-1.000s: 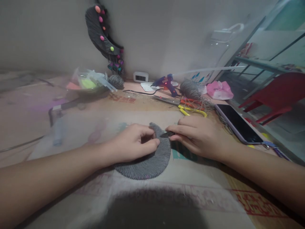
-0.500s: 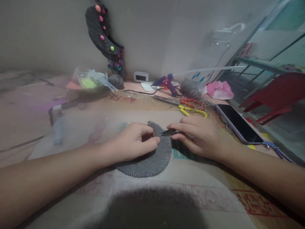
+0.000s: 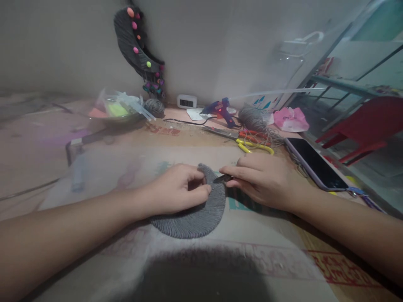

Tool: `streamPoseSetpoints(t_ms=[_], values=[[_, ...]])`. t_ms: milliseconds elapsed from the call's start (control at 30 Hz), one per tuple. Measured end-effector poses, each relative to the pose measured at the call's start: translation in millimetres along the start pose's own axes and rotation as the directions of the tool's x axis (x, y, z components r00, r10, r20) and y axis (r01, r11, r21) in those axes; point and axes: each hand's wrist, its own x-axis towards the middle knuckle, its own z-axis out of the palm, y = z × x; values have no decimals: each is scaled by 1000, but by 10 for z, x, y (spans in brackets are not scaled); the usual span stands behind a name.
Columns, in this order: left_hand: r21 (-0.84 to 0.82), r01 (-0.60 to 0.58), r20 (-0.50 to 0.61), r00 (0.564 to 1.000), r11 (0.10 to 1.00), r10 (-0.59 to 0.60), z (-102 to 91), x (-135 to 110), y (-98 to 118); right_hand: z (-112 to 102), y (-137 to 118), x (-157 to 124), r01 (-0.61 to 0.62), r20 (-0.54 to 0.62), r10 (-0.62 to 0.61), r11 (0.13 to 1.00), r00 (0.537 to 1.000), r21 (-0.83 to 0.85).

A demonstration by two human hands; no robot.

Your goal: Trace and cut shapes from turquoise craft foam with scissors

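Note:
A crescent wrapped in grey yarn point(image 3: 198, 222) lies on the paper-covered table in front of me. My left hand point(image 3: 178, 188) grips its inner edge, thumb on the upper face and fingers curled. Between the thumb and forefinger of my right hand point(image 3: 264, 180) is a small dark pointed tool point(image 3: 222, 179). Its tip meets the crescent near the upper end, close beside my left thumb. My hand covers the rest of the tool, and its exact kind cannot be made out.
Yellow-handled scissors point(image 3: 252, 144), a blue glue gun point(image 3: 222, 111) and a grey yarn ball point(image 3: 252, 117) lie behind my hands. At right rests a phone point(image 3: 315, 163). A bowl of glue sticks point(image 3: 119, 109) stands back left. A decorated crescent point(image 3: 127, 37) hangs on the wall.
The crescent's lower edge sits slightly nearer to me, and its top end has shifted a little. The dark tool's tip has dipped slightly in my right hand. Both grips stay the same.

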Motion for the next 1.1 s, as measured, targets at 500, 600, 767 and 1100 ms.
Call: streamPoseSetpoints(t_ms=[500,600,767,1100], values=[[-40,112,-4,994,993,-113,-3,12,22,21,-2,-37,-54,-14,55,996,998,74],[-28,106,2,994,994,-106,-12,18,30,14,-13,-34,-58,-6,58,998,998,34],[-7,95,16,995,995,-95,-21,24,33,10,-43,-17,-48,-2,48,999,999,-16],[16,36,31,999,999,-36,-10,15,25,-3,-48,4,-5,5,6,998,1000,-62]])
